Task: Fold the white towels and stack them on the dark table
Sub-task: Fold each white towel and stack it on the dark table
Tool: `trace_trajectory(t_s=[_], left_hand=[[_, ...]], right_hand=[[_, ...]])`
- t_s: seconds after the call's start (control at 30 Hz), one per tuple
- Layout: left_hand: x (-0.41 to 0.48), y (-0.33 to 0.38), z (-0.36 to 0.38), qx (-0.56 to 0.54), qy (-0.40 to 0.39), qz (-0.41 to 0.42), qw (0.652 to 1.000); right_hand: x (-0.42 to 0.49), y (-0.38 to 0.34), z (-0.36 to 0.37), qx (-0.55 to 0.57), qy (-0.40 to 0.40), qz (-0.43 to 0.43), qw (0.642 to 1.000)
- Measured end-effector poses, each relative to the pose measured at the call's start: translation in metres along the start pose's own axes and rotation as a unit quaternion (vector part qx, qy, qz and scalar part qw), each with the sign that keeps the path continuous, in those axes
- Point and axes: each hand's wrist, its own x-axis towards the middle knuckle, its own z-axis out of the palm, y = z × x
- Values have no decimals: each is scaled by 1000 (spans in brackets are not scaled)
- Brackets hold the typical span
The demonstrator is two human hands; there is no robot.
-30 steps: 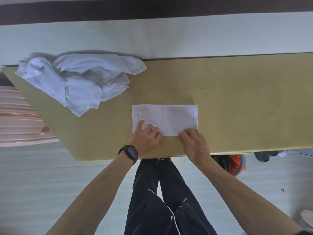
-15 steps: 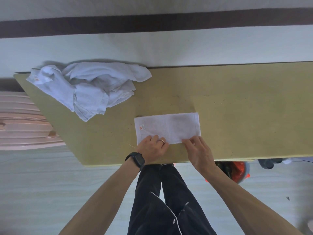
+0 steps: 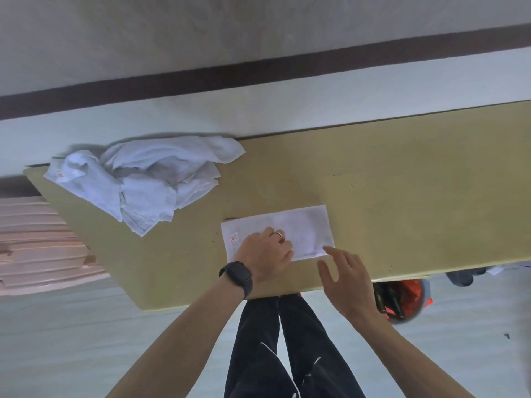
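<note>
**Left hand pins the folded towel while the right hand hangs free**

The left hand (image 3: 265, 255) lies palm-down on the folded towel (image 3: 304, 229), fingers spread flat over its near left part; it presses but grips nothing. Far out to the left of that hand, toward the back corner of the surface (image 3: 402, 182), sits the crumpled pile of towels (image 3: 143, 182), not yet folded. Just beyond the left hand's fingertips a small red tag (image 3: 234, 238) shows on the cloth.

To the right, the right hand (image 3: 344, 278) hovers with fingers released, its index tip just at the towel's near right corner, holding nothing.

The risks, as I judge them: only 1 hand weights the cloth, so a drag or a lift from the right could skew the layers and spoil the edges. The towel also lies near the surface's front edge, so a pull toward the body might slide it off. No folded stack is in view yet, so most of the work remains.
</note>
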Motion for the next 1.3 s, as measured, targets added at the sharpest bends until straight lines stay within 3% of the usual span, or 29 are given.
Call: trace_trajectory(t_s=[0.1,0.17,0.37,0.57,0.73,0.8,0.9,1.03,1.17,1.3], left_hand=[[58,17,-28,-92,3,-87,992],[95,27,-33,-102,-32,-148,983],[136,31,-29,-44,-137,-171,975],[141,14,-30,-158,-173,-192,953],[134,1,-57,-286,-153,-174,930],[126,-5,-80,-343,-132,-181,912],[107,-20,-121,-383,-46,-199,901],[82,-41,-175,-339,85,-226,909],[60,-60,-213,-336,215,-229,888],[37,-63,-221,-284,275,-216,893]], right_hand=[[27,1,-8,58,-13,200,978],[44,0,-10,45,-54,245,967],[68,-10,-12,10,-147,239,960],[75,-22,-13,8,-168,260,951],[84,-17,-31,166,-169,271,933],[93,-19,-50,205,-160,246,934],[116,-35,-87,177,-152,164,958],[156,-85,-142,150,-130,44,979],[186,-134,-181,65,-82,-85,991],[192,-156,-196,5,-70,-141,988]])
